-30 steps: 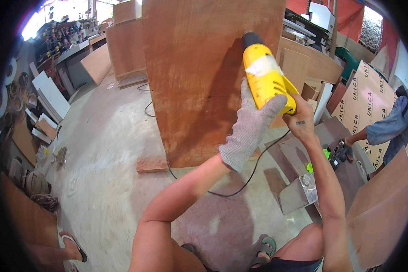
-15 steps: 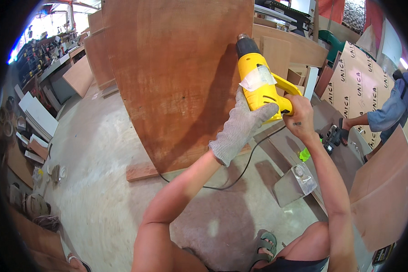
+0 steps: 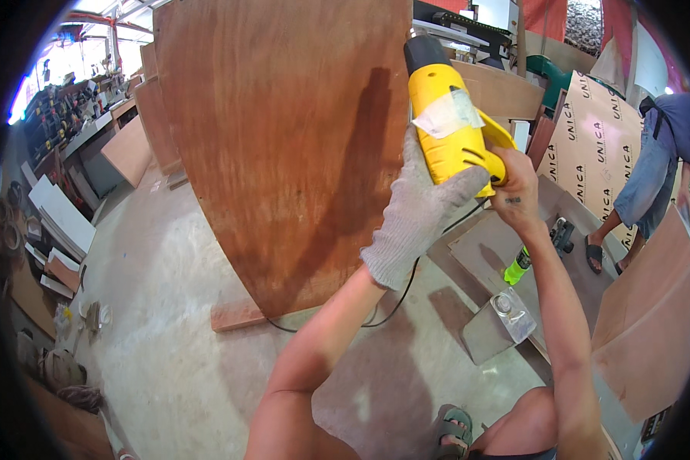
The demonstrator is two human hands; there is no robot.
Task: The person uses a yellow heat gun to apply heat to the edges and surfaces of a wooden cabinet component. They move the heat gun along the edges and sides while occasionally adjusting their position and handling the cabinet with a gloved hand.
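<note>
A yellow heat gun (image 3: 446, 126) with a black nozzle and a patch of pale tape is raised in front of me, tilted up and away. My left hand (image 3: 422, 203), in a grey knit glove, clasps the body from below with the thumb near its rear vents. Bare, my right hand (image 3: 517, 188) is wrapped round the handle at the back. A black cord (image 3: 399, 307) hangs from the tool and loops behind my left forearm. Close beside the nozzle stands a large reddish-brown wooden panel (image 3: 284, 138), upright, with the tool's shadow across it.
The panel's lower end is at a wood block (image 3: 234, 315) on the concrete floor. A metal can (image 3: 489, 337) and a green-and-black tool (image 3: 517, 267) are to the right. Another person (image 3: 652, 169) stands far right, near a bent plywood sheet (image 3: 652, 314). White boards (image 3: 63, 203) lean at left.
Both hands have lifted the heat gun slightly up and to the right, nearer to me. The person at right has shifted, with more of the legs showing. My grip is the same.
</note>
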